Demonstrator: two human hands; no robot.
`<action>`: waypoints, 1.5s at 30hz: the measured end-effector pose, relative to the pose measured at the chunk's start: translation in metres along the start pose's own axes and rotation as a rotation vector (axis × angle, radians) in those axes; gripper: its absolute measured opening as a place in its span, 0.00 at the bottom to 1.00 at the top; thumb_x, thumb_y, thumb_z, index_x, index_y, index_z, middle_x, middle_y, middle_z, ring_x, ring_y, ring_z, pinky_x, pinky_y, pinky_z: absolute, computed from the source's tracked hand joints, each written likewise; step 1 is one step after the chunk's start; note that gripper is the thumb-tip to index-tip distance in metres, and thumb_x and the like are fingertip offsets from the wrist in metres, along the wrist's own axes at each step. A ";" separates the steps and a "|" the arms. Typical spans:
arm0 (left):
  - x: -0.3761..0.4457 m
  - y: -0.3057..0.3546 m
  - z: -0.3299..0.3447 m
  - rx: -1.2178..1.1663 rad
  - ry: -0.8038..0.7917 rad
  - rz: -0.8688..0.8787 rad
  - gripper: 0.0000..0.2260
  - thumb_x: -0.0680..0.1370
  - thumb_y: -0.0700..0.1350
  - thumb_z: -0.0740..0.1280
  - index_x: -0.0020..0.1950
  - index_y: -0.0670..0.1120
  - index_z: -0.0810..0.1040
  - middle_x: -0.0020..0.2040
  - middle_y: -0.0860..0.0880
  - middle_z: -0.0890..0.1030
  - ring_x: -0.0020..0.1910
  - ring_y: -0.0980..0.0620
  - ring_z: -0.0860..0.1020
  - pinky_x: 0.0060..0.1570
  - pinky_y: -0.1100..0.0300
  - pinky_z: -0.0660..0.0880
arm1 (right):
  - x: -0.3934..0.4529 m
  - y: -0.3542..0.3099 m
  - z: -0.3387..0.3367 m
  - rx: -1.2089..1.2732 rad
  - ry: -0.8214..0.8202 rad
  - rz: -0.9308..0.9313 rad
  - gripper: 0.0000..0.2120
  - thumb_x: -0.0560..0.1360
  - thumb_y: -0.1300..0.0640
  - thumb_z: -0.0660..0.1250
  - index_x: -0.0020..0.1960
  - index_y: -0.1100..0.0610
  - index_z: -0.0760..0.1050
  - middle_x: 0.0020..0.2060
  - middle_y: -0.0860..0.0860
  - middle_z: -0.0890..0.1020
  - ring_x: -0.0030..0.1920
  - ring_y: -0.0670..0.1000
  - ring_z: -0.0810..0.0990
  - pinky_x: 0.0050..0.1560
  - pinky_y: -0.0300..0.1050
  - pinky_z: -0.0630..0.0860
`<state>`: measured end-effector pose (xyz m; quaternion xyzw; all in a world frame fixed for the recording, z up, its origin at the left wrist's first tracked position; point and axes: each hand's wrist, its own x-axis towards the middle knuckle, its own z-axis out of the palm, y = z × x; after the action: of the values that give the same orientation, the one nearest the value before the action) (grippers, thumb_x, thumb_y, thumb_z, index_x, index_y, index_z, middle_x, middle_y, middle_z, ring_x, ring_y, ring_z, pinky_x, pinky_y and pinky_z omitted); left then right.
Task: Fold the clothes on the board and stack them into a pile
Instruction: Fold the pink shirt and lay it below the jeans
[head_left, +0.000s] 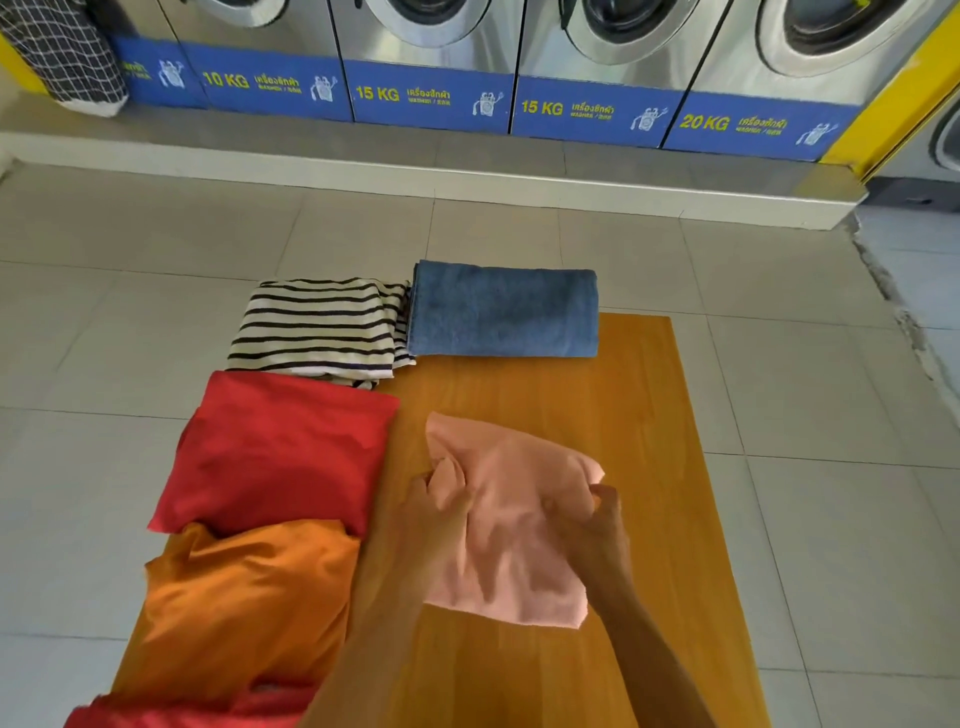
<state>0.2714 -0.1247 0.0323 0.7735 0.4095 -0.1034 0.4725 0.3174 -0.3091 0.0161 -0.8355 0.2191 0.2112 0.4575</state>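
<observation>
1. A wooden tabletop (597, 519) is seen from above, set on a pale tiled floor (805, 389).
2. A pink cloth (519, 519) is spread near the middle of the tabletop, partly folded and wrinkled.
3. The left hand (434, 512) is closed on the left edge of the pink cloth, where a bunch of fabric is pinched between the fingers.
4. The right hand (597, 525) is closed on the right edge of the pink cloth, just below its right corner, with fabric gathered in its grip.
5. Both forearms are extended over the near part of the tabletop and overlap the lower part of the pink cloth.
6. A folded red garment (280, 447) is laid along the left side of the tabletop, well apart from the pink cloth.
7. An orange garment (244, 597) is placed nearer the camera, its far edge tucked against the red garment.
8. Another red piece (197, 714) is partly visible at the bottom edge.
9. A folded striped garment (317, 327) is set beyond the red garment at the far left corner.
10. A folded blue towel (504, 312) is laid at the far edge, touching the striped garment.
11. A row of washing machines (431, 62) with blue capacity labels is lined up behind, on a raised step.
</observation>
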 end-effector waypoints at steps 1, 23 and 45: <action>0.004 0.005 -0.003 -0.096 -0.020 -0.025 0.21 0.72 0.60 0.68 0.60 0.50 0.76 0.55 0.50 0.81 0.55 0.49 0.79 0.60 0.50 0.75 | 0.005 -0.007 0.000 0.003 -0.012 -0.036 0.27 0.73 0.44 0.71 0.67 0.48 0.66 0.45 0.48 0.78 0.42 0.53 0.79 0.35 0.45 0.75; 0.099 0.005 -0.015 -0.241 0.123 -0.057 0.14 0.81 0.50 0.59 0.62 0.43 0.73 0.57 0.42 0.78 0.55 0.40 0.77 0.51 0.52 0.72 | 0.099 -0.044 0.030 -0.312 0.010 -0.330 0.31 0.80 0.45 0.62 0.79 0.44 0.54 0.67 0.57 0.66 0.64 0.61 0.70 0.67 0.58 0.69; -0.025 -0.067 0.003 -0.204 0.101 -0.001 0.20 0.77 0.43 0.65 0.69 0.44 0.69 0.63 0.47 0.77 0.61 0.49 0.76 0.62 0.49 0.73 | 0.109 -0.045 0.016 -0.194 -0.119 -0.242 0.31 0.81 0.49 0.62 0.79 0.42 0.53 0.72 0.57 0.60 0.67 0.65 0.70 0.62 0.60 0.73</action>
<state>0.2070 -0.1259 0.0008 0.7254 0.4417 -0.0224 0.5274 0.4290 -0.2919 -0.0216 -0.8821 0.0681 0.2239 0.4089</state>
